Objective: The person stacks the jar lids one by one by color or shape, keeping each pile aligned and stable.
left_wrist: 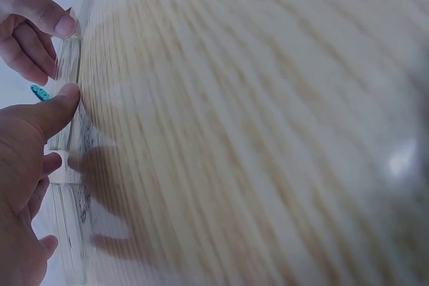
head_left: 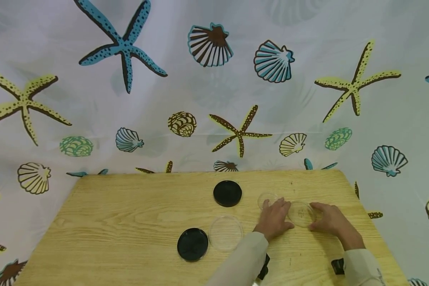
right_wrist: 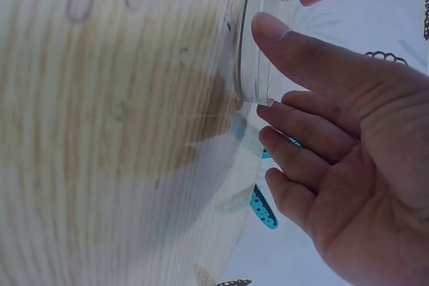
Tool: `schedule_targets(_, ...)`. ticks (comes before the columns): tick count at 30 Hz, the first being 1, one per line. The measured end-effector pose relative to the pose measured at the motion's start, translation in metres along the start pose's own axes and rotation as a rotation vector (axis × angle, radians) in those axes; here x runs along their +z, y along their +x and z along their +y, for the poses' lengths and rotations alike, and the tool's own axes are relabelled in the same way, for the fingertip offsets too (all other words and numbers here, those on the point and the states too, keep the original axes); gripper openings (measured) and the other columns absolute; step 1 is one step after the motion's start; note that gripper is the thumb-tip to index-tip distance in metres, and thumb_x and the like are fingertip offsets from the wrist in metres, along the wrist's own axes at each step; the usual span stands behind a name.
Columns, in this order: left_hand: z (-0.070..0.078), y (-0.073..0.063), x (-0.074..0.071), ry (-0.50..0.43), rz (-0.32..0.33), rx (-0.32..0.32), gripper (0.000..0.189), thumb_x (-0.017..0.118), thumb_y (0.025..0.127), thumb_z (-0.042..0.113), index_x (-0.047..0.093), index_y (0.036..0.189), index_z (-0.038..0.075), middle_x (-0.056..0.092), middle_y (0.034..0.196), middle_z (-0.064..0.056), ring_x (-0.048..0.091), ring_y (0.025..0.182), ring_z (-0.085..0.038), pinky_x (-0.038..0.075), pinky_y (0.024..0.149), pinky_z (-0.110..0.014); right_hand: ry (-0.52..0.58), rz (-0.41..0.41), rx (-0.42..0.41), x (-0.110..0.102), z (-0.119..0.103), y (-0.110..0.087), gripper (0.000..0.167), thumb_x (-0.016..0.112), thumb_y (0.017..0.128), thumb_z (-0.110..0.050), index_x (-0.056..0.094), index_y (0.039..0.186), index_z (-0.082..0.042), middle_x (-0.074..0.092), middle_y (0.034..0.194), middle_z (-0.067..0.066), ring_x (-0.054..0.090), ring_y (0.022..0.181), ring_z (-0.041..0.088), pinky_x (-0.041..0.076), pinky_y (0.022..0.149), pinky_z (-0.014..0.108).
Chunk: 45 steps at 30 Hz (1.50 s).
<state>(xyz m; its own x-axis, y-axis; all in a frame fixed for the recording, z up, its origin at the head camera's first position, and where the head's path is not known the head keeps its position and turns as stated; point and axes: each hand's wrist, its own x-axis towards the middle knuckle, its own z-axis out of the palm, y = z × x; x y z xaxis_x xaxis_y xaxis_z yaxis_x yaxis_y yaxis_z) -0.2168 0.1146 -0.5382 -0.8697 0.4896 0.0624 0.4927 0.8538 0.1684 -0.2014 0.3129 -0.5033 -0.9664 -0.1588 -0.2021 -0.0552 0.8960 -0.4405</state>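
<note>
A clear round petri dish (head_left: pixel 302 214) lies flat on the wooden table between my two hands. Its clear side wall (right_wrist: pixel 256 58) shows in the right wrist view. My right hand (head_left: pixel 329 219) holds the dish's right edge, thumb on the near side and fingers on the far side. On the opposite edge, my left hand (head_left: pixel 276 217) grips it with thumb and forefinger. In the left wrist view, the left thumb (left_wrist: pixel 64 102) touches the rim. A smaller clear dish (head_left: pixel 266 196) lies beyond the left hand, partly hidden by its fingers.
A larger clear dish (head_left: pixel 226 233) lies left of the left forearm. Next to it is a black round dish (head_left: pixel 192 244), and another black round dish (head_left: pixel 227 193) lies farther back. The wooden table (head_left: pixel 121 222) ends at a shell-patterned cloth (head_left: pixel 157 95).
</note>
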Motion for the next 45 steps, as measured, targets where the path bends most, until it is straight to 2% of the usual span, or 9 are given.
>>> schedule_targets(14, -0.002, 0.000, 0.000, 0.028, 0.023, 0.008, 0.055, 0.062, 0.086, 0.053, 0.053, 0.132, 0.025, 0.056, 0.135, 0.011, 0.047, 0.129, -0.005, 0.042, 0.102, -0.037, -0.015, 0.004, 0.010, 0.000, -0.007, 0.000, 0.076, 0.082, 0.073, -0.028, 0.050, 0.133, 0.005, 0.049, 0.132, 0.033, 0.047, 0.120, 0.051, 0.044, 0.094, 0.059)
schedule_targets(19, -0.004, 0.000, 0.000, 0.010, 0.017, -0.001, 0.053, 0.062, 0.087, 0.051, 0.053, 0.132, 0.025, 0.056, 0.135, 0.012, 0.048, 0.128, -0.004, 0.042, 0.100, -0.035, -0.015, -0.007, 0.005, 0.000, -0.008, 0.000, 0.075, 0.081, 0.074, -0.029, 0.050, 0.133, 0.004, 0.049, 0.133, 0.032, 0.046, 0.121, 0.050, 0.043, 0.095, 0.059)
schedule_targets(24, -0.003, -0.003, -0.003, -0.003, 0.042, 0.023, 0.053, 0.061, 0.088, 0.050, 0.053, 0.133, 0.023, 0.057, 0.134, 0.010, 0.050, 0.127, -0.005, 0.043, 0.096, -0.032, -0.023, 0.009, -0.005, -0.003, -0.008, -0.004, 0.073, 0.081, 0.074, -0.029, 0.051, 0.132, 0.004, 0.051, 0.132, 0.032, 0.047, 0.120, 0.050, 0.043, 0.095, 0.059)
schedule_targets(29, -0.001, -0.004, -0.008, -0.009, 0.070, 0.046, 0.054, 0.059, 0.089, 0.048, 0.052, 0.135, 0.022, 0.055, 0.136, 0.008, 0.048, 0.129, -0.006, 0.042, 0.100, -0.034, -0.029, 0.024, -0.013, -0.007, -0.008, -0.008, 0.074, 0.081, 0.074, -0.031, 0.051, 0.132, 0.004, 0.051, 0.131, 0.032, 0.048, 0.119, 0.051, 0.043, 0.094, 0.060)
schedule_targets(35, 0.001, -0.004, -0.012, -0.041, 0.070, 0.046, 0.055, 0.059, 0.089, 0.047, 0.050, 0.137, 0.021, 0.055, 0.136, 0.008, 0.049, 0.128, -0.006, 0.040, 0.103, -0.032, -0.028, 0.017, -0.019, -0.010, -0.006, -0.010, 0.075, 0.080, 0.074, -0.032, 0.051, 0.133, 0.004, 0.051, 0.131, 0.031, 0.049, 0.119, 0.050, 0.044, 0.093, 0.059)
schedule_targets(40, 0.002, -0.005, -0.016, -0.089, 0.085, 0.049, 0.057, 0.061, 0.089, 0.045, 0.049, 0.138, 0.019, 0.056, 0.135, 0.007, 0.052, 0.125, -0.006, 0.041, 0.100, -0.029, -0.025, 0.013, -0.031, -0.014, -0.008, -0.013, 0.076, 0.080, 0.074, -0.034, 0.050, 0.133, 0.004, 0.052, 0.130, 0.032, 0.050, 0.117, 0.050, 0.046, 0.090, 0.059)
schedule_targets(45, -0.001, -0.005, -0.025, -0.121, 0.104, 0.046, 0.058, 0.063, 0.088, 0.045, 0.051, 0.137, 0.018, 0.058, 0.134, 0.007, 0.054, 0.123, -0.007, 0.042, 0.095, -0.026, -0.053, 0.043, -0.071, -0.019, -0.015, -0.015, 0.073, 0.080, 0.075, -0.030, 0.051, 0.133, 0.003, 0.055, 0.126, 0.032, 0.053, 0.113, 0.049, 0.048, 0.088, 0.058)
